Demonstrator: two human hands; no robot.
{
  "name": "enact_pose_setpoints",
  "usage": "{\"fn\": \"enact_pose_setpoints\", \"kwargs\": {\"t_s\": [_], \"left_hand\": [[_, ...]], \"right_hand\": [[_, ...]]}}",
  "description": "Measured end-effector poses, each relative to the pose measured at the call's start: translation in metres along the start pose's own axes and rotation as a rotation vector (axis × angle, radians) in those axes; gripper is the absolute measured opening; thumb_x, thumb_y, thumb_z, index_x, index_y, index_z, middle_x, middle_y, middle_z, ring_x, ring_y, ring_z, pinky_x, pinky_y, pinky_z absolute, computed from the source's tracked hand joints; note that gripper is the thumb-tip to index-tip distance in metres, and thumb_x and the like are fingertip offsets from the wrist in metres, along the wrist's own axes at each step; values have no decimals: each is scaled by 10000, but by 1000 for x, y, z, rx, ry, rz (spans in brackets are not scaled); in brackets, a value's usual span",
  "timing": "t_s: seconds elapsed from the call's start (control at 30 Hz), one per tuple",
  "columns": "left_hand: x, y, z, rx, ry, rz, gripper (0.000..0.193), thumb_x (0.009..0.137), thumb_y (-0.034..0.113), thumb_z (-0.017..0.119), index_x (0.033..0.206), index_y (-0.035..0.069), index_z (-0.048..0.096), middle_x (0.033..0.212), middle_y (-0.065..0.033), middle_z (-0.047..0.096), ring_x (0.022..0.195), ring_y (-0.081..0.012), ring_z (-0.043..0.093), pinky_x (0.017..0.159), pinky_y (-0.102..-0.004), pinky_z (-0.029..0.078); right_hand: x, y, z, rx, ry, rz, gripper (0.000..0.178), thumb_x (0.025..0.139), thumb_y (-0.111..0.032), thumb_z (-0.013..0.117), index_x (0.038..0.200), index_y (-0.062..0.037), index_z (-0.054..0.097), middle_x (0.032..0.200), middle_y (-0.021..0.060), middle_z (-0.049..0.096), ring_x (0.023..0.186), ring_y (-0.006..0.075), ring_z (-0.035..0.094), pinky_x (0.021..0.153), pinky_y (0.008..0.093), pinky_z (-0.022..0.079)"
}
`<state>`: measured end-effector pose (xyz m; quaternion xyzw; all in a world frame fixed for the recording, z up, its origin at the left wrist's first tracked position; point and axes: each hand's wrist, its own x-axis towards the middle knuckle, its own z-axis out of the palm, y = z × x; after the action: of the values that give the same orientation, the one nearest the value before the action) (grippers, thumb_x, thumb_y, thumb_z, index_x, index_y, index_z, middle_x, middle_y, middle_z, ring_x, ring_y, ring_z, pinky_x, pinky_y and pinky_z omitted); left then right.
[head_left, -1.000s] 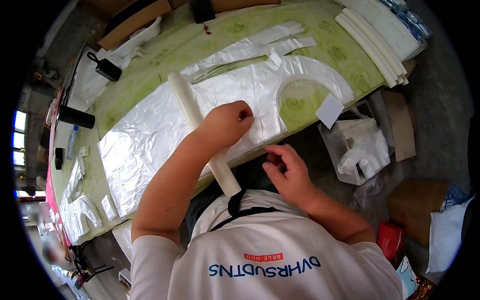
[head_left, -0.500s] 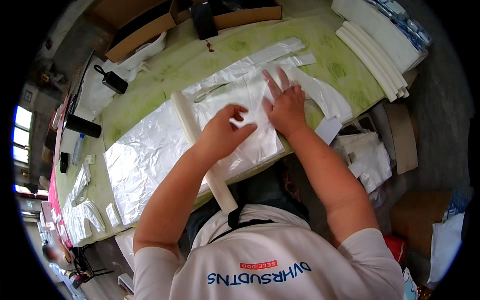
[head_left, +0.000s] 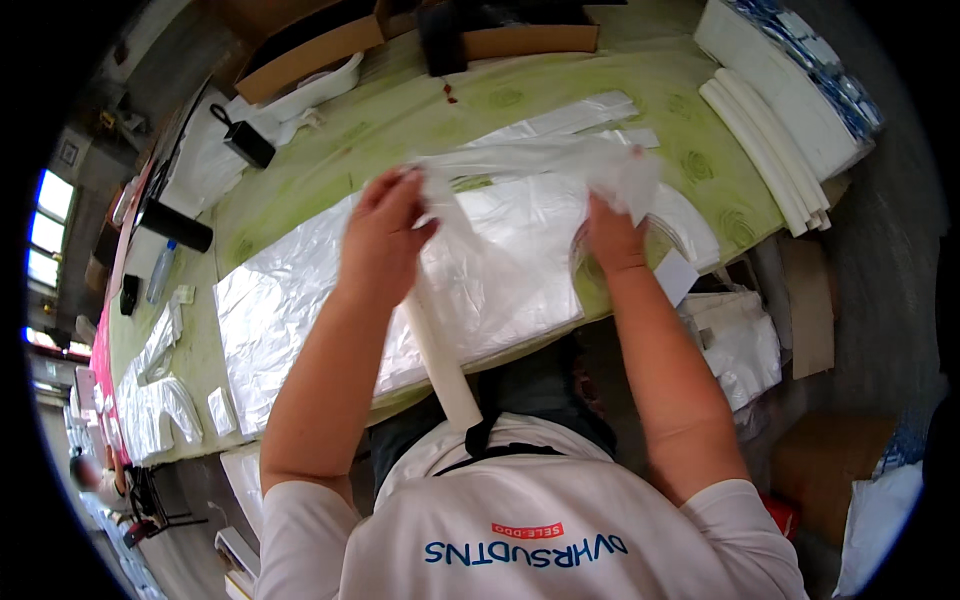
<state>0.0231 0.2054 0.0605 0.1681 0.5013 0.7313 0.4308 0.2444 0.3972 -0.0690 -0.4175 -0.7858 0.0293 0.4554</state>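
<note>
A thin, whitish translucent plastic sheet (head_left: 480, 225) is lifted between my two hands, blurred by motion. My left hand (head_left: 385, 235) is closed, its thumb and fingers pinching the sheet's left edge. Farther right, my right hand (head_left: 615, 235) is closed round a bunched part of the same sheet; its fingertips are partly covered. Under both hands lies a pile of shiny clear plastic film (head_left: 285, 290), spread over the table. A cream-coloured roll (head_left: 442, 370) lies across the film beneath my left forearm, its near end jutting over the table edge toward me.
The table has a green patterned cover (head_left: 540, 95). Cream rolls (head_left: 765, 150) and a white stack (head_left: 785, 85) lie at right. A black cylinder (head_left: 178, 226), a bottle (head_left: 160, 272) and a black box (head_left: 248, 143) stand left. Cardboard boxes (head_left: 530, 40) line the back. A person sits far left.
Both hands have risen from the film and now hold a plastic sheet up between them. My left hand has moved left and away from me; my right hand has closed.
</note>
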Motion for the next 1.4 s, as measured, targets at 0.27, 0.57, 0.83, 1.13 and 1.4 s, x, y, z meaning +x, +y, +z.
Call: {"fn": "enact_pose_setpoints", "kwargs": {"t_s": [0.27, 0.57, 0.83, 1.13, 1.4], "left_hand": [[-71, 39, -184, 231, 474, 130, 401, 988, 96, 621, 1379, 83, 535, 1070, 12, 659, 869, -93, 621, 770, -277, 524], [-88, 4, -200, 1069, 297, 601, 480, 854, 35, 756, 1302, 111, 600, 1243, -51, 600, 1017, -159, 578, 813, -296, 489], [-101, 7, -163, 1348, -177, 159, 317, 850, 148, 782, 1155, 89, 718, 1180, -111, 659, 1087, -291, 648, 933, -369, 536], [-116, 43, -213, 401, 298, -62, 212, 967, 201, 704, 1160, 111, 694, 959, 38, 651, 804, -80, 583, 684, -245, 485], [-111, 50, -246, 70, 518, 209, 297, 980, 225, 692, 1253, 129, 623, 1036, 34, 628, 929, -97, 573, 759, -284, 487]], "right_hand": [[11, -11, -29, 1068, 45, 779, 700, 945, -37, 614, 1554, -84, 273, 1310, 99, 538, 760, 150, 610, 596, 251, 486], [-40, -43, -50, 789, -14, 435, 390, 963, -19, 590, 1347, -19, 524, 1176, 70, 584, 907, 112, 571, 845, 239, 471], [-120, -128, -95, 891, -344, 364, 206, 944, 49, 605, 1139, -8, 639, 1070, 44, 625, 902, 102, 570, 826, 238, 473], [-118, -155, -107, 920, -425, 156, 176, 924, 73, 605, 1075, -7, 648, 1085, 77, 639, 919, 134, 585, 821, 261, 490], [-103, -190, -105, 821, -542, -26, 244, 875, 42, 657, 1107, -33, 663, 1124, 102, 665, 1010, 217, 621, 883, 308, 494]]}}
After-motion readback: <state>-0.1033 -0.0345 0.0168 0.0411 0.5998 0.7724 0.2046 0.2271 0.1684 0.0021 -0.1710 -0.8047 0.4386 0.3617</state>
